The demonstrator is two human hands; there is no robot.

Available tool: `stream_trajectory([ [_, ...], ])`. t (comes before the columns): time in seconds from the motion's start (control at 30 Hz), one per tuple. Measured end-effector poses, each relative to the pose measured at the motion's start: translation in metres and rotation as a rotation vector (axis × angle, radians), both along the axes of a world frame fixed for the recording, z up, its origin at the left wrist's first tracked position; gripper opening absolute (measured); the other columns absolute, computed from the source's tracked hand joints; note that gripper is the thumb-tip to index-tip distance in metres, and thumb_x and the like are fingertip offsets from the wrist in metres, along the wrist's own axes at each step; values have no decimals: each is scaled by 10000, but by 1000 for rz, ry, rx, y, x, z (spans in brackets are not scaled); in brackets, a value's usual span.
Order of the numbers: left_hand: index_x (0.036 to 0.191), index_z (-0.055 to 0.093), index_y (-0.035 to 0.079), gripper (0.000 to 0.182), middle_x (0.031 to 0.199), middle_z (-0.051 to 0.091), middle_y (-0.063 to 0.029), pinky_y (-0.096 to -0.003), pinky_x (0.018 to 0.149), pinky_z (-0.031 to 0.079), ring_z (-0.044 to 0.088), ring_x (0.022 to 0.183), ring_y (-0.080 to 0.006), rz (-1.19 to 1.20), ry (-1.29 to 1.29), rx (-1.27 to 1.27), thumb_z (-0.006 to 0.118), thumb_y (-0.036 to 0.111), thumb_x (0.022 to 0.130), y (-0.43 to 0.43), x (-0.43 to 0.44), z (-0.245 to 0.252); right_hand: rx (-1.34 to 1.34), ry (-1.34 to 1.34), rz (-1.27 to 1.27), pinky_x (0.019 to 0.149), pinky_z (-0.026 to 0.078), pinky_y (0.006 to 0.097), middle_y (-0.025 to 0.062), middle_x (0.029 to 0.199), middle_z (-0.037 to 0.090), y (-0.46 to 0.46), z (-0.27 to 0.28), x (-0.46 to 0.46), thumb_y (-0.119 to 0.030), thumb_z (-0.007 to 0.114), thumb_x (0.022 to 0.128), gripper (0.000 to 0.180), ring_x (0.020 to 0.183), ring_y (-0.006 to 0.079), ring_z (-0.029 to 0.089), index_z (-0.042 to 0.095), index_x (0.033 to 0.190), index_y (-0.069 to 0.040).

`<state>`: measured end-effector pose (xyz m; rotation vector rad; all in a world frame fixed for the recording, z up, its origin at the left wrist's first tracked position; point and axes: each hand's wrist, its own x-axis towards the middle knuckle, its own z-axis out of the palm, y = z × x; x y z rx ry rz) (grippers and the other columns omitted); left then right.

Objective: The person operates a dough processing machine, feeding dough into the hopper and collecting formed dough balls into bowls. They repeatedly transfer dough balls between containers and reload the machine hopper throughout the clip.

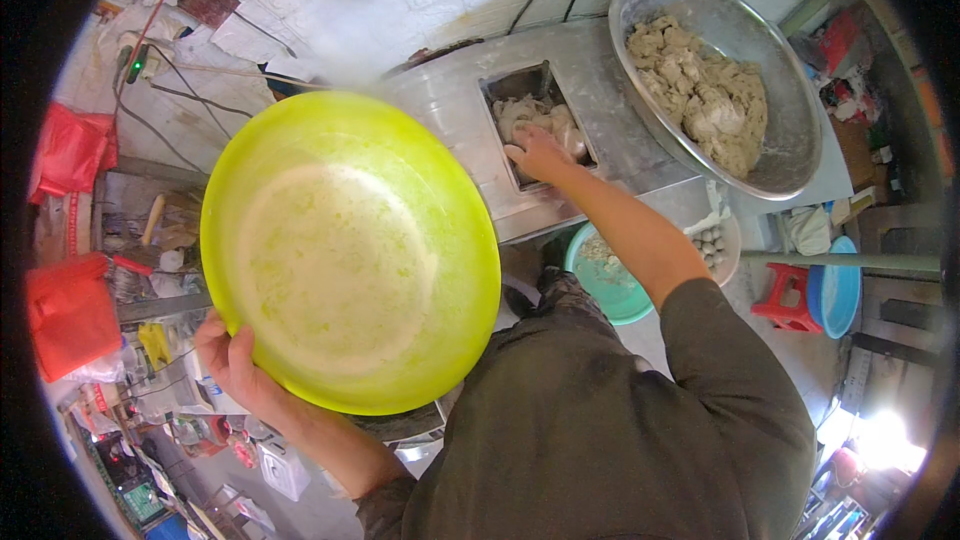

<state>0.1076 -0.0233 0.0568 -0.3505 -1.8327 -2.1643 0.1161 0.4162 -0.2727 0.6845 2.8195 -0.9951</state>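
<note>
My left hand [238, 361] grips the lower left rim of a large yellow-green plastic basin [345, 255], whose inside is dusted with white powder. The basin is tilted towards me. My right hand [541, 153] reaches into the rectangular opening [514, 177] of a stainless steel machine top [442, 120]. Its fingers rest on pale, whitish dough [564, 127] in that opening; whether they grasp any cannot be made out. A big steel bowl [795, 127] leans on the right of the top, holding a lumpy mass of beige dough [697, 94].
Below the machine's edge stand a teal basin [622, 300] with crumbs and a pale bowl [729, 247] of small round balls. A red plastic stool [784, 298] and a blue basin [836, 292] are at right. Cables [180, 82] hang along the white wall; red bags [71, 315] hang left.
</note>
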Motion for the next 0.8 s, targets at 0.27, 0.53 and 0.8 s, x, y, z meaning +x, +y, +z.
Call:
stream_trajectory([
  [0.27,984,592,30,219,1072,597,-122,-376,993,457,579,1039,-222,34,11,9,602,-66,786,19,-4,0,305,-106,-196,1206,208,531,295,1505,386,-14,27,54,-613,516,900,882,1410,490,302,435,1411,101],
  [0.53,1000,607,37,259,1098,620,-113,-370,991,469,594,1041,-220,17,-16,-13,619,-90,774,24,-3,3,306,-242,-104,1211,162,518,330,1561,289,-4,21,23,-684,466,905,1032,1467,473,219,322,1458,175],
  [0.8,980,589,45,238,1067,605,-117,-372,993,458,581,1037,-225,17,-9,-16,617,-76,777,31,-6,3,217,-295,-93,1248,139,468,331,1606,177,16,-1,2,-713,474,897,1071,1512,460,135,234,1523,123],
])
